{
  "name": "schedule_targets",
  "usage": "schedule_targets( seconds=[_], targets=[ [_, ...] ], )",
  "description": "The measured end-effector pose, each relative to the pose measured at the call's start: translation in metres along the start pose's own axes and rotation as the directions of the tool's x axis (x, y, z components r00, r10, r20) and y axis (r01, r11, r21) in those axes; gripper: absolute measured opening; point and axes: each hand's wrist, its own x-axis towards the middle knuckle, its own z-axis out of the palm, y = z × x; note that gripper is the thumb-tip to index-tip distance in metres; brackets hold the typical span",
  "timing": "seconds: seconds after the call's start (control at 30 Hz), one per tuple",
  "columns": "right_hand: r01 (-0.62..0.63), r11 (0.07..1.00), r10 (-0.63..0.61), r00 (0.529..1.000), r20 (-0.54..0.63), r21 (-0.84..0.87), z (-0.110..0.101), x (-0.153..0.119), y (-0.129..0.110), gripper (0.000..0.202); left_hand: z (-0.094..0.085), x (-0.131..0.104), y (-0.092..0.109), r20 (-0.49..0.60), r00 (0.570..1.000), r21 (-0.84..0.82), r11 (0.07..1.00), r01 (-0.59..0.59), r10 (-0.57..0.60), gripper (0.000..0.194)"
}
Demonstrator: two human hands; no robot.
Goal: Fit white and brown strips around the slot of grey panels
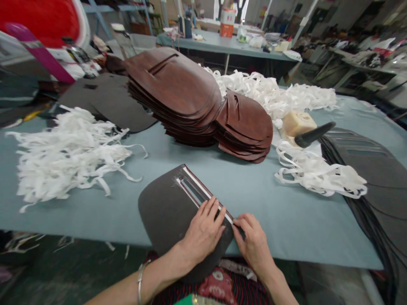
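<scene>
A dark grey rounded panel (168,207) lies at the table's front edge, its lower part reaching over the edge. Near its upper right side it has a long slot, with white strips (197,180) and a thin brown edge along it. My left hand (205,228) rests flat on the panel over the slot's lower end, fingers spread slightly. At the panel's right corner my right hand (251,237) pinches the brown edge between thumb and fingertips, close beside the left fingertips.
Stacked brown leather pieces (190,89) stand behind the panel. White strips are heaped at left (70,152), right (318,169) and back. A cream block (297,123) with a dark handle-like piece (314,134) sits back right. Black panels (369,165) lie at right.
</scene>
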Motion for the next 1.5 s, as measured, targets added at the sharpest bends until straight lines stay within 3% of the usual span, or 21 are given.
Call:
schedule_targets(
  seconds=[0.13, 0.23, 0.27, 0.37, 0.5, 0.6, 0.67, 0.77, 0.83, 0.97, 1.07, 1.13, 1.23, 1.37, 1.43, 1.5],
  targets=[
    [0.075, 0.994, -0.086, 0.984, 0.155, 0.075, -0.012, 0.008, -0.01, 0.024, -0.027, -0.007, -0.018, 0.153, 0.976, -0.165, 0.978, -0.131, 0.157, 0.047],
    [0.093, 0.989, -0.103, 0.992, 0.079, 0.114, -0.02, 0.027, -0.013, 0.008, -0.046, -0.017, -0.034, 0.247, 0.927, -0.315, 0.928, -0.197, 0.281, 0.032],
    [0.106, 0.991, -0.11, 0.993, 0.038, 0.085, -0.02, 0.034, -0.013, 0.014, -0.05, -0.02, -0.037, 0.252, 0.928, -0.343, 0.922, -0.178, 0.273, 0.025],
    [0.153, 0.986, -0.153, 0.988, 0.006, -0.057, -0.01, 0.048, -0.014, 0.031, -0.056, -0.028, -0.043, 0.218, 0.956, -0.358, 0.928, -0.107, 0.195, 0.015],
    [0.172, 0.979, -0.17, 0.985, 0.03, -0.113, 0.017, 0.044, -0.017, 0.021, -0.062, -0.033, -0.054, 0.166, 0.979, -0.312, 0.948, -0.058, 0.114, 0.021],
    [0.223, 0.973, -0.224, 0.974, -0.013, -0.06, 0.032, 0.044, -0.017, 0.013, -0.069, -0.038, -0.088, 0.033, 0.994, -0.188, 0.976, 0.109, -0.105, 0.022],
    [0.251, 0.968, -0.251, 0.966, -0.052, -0.016, 0.038, 0.055, -0.024, 0.008, -0.073, -0.047, -0.121, -0.155, 0.935, -0.027, 0.947, 0.32, -0.32, 0.025],
    [0.299, 0.953, -0.295, 0.953, -0.07, 0.054, 0.049, 0.089, -0.056, 0.011, -0.078, -0.064, -0.168, -0.407, 0.772, 0.151, 0.797, 0.585, -0.489, 0.047],
    [0.353, 0.932, -0.349, 0.936, -0.053, 0.086, 0.062, 0.12, -0.09, 0.015, -0.079, -0.073, -0.188, -0.477, 0.722, 0.162, 0.757, 0.633, -0.501, 0.056],
    [0.428, 0.9, -0.435, 0.895, 0.102, 0.084, 0.111, 0.181, -0.16, 0.019, -0.075, -0.077, -0.201, -0.535, 0.698, 0.037, 0.812, 0.583, -0.476, 0.059],
    [0.44, 0.898, -0.439, 0.893, 0.1, 0.007, 0.146, 0.21, -0.191, 0.016, -0.067, -0.077, -0.202, -0.508, 0.733, 0.039, 0.838, 0.544, -0.452, 0.057],
    [0.438, 0.899, -0.435, 0.895, 0.093, -0.009, 0.155, 0.213, -0.196, 0.015, -0.062, -0.078, -0.207, -0.457, 0.769, 0.097, 0.835, 0.542, -0.447, 0.05],
    [0.462, 0.887, -0.459, 0.883, 0.096, -0.015, 0.139, 0.195, -0.178, 0.016, -0.061, -0.083, -0.223, -0.407, 0.789, 0.154, 0.816, 0.557, -0.461, 0.035],
    [0.388, 0.921, -0.381, 0.914, 0.136, -0.029, 0.081, 0.142, -0.109, 0.02, -0.07, -0.09, -0.246, -0.424, 0.74, 0.103, 0.784, 0.613, -0.522, 0.027],
    [0.299, 0.954, -0.291, 0.942, 0.166, -0.02, 0.052, 0.116, -0.07, 0.024, -0.075, -0.085, -0.242, -0.458, 0.706, 0.047, 0.779, 0.626, -0.54, 0.027],
    [0.225, 0.974, -0.218, 0.959, 0.181, -0.022, 0.031, 0.096, -0.042, 0.026, -0.076, -0.071, -0.218, -0.477, 0.701, -0.021, 0.805, 0.593, -0.529, 0.026]
  ],
)
